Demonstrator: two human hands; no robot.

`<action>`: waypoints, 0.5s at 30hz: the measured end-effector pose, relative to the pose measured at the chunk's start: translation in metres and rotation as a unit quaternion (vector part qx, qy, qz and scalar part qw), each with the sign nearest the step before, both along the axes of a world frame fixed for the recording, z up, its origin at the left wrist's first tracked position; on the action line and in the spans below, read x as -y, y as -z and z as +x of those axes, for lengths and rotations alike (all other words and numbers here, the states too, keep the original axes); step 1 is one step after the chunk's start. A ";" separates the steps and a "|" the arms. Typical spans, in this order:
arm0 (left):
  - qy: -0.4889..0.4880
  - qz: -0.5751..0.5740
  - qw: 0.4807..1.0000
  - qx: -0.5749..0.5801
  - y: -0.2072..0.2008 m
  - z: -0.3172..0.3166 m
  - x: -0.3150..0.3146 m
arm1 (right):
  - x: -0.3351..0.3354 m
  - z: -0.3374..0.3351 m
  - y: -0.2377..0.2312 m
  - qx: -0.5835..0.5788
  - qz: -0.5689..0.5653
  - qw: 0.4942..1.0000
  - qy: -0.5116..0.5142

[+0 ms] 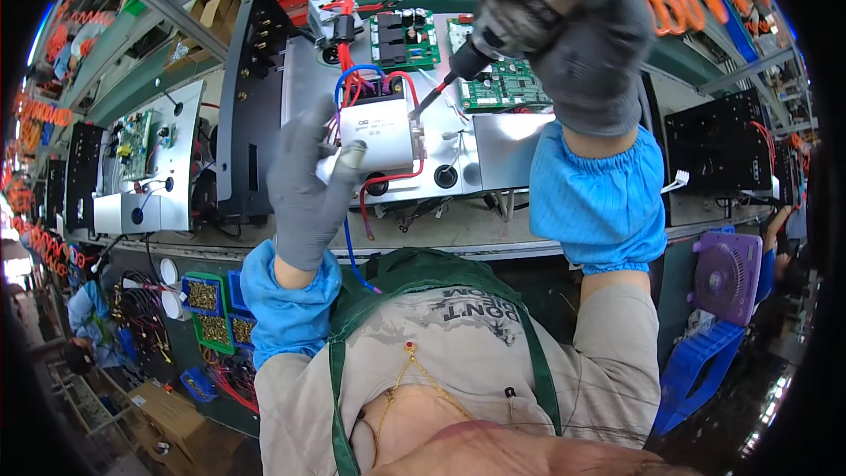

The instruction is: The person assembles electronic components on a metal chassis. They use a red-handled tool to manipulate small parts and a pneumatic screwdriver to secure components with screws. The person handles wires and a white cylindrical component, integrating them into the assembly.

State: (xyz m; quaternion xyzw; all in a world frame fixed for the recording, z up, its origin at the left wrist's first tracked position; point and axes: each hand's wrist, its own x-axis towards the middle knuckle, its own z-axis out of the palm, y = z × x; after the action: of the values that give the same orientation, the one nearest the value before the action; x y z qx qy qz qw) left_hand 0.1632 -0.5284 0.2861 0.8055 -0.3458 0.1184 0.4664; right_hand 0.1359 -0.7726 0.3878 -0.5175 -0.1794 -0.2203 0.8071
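Observation:
A white box-shaped capacitor (374, 134) sits on a silver metal chassis (308, 75), with red and blue wires around it. My left hand (310, 181), in a grey glove, holds its left side, the thumb over the near corner. In my right hand (590, 44), also gloved, is a powered screwdriver (511, 31), gripped from above. Its bit slants down to the metal tab at the capacitor's right edge; whether it sits on a screw I cannot tell. Beyond lie two green circuit boards, one with black blocks (404, 40), the other (502, 85) partly under my right hand.
A black upright panel (249, 106) borders the chassis on the left. Farther left stands another chassis with a circuit board (137, 145). A black housing (718, 150) is at the right. Orange coiled hoses (674, 9) hang at upper right. Bins of small brass parts (204, 295) sit lower left, a purple fan (727, 275) lower right.

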 end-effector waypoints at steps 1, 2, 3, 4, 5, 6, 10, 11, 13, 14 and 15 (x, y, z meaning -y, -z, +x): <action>0.003 0.094 0.991 0.093 -0.003 0.004 0.001 | -0.004 -0.006 -0.002 -0.035 0.000 0.999 0.022; 0.006 0.188 0.964 0.186 -0.005 0.006 0.001 | -0.014 -0.011 -0.011 -0.073 0.005 0.996 0.045; 0.035 0.210 0.971 0.111 0.003 0.007 0.002 | -0.023 -0.009 -0.013 -0.099 -0.001 0.994 0.056; 0.038 0.205 0.973 0.094 0.004 0.006 0.003 | -0.023 0.000 -0.006 -0.096 -0.053 0.992 0.060; 0.043 0.196 0.977 0.077 0.005 0.006 0.005 | -0.024 0.010 -0.001 -0.091 -0.107 0.988 0.069; 0.048 0.189 0.979 0.060 0.006 0.005 0.006 | -0.026 0.014 0.012 -0.068 -0.115 0.989 0.063; 0.063 0.184 0.981 0.022 0.013 0.010 0.004 | -0.033 0.034 0.049 0.015 -0.275 0.930 0.242; 0.059 0.176 0.983 0.008 0.015 0.010 0.005 | -0.033 0.034 0.051 -0.016 -0.268 0.936 0.226; 0.049 0.161 0.986 -0.020 0.017 0.011 0.005 | -0.034 0.034 0.053 -0.076 -0.253 0.945 0.195; 0.051 0.149 0.987 -0.027 0.019 0.012 0.005 | -0.034 0.035 0.054 -0.067 -0.264 0.940 0.204; 0.054 0.136 0.989 -0.034 0.022 0.014 0.003 | -0.034 0.037 0.055 -0.058 -0.276 0.936 0.213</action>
State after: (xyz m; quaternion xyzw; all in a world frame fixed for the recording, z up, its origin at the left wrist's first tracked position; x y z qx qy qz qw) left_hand 0.1768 -0.5318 0.2640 0.8453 -0.3852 0.0172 0.3698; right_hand 0.1729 -0.7382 0.3324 -0.7576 -0.0715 -0.2983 0.5761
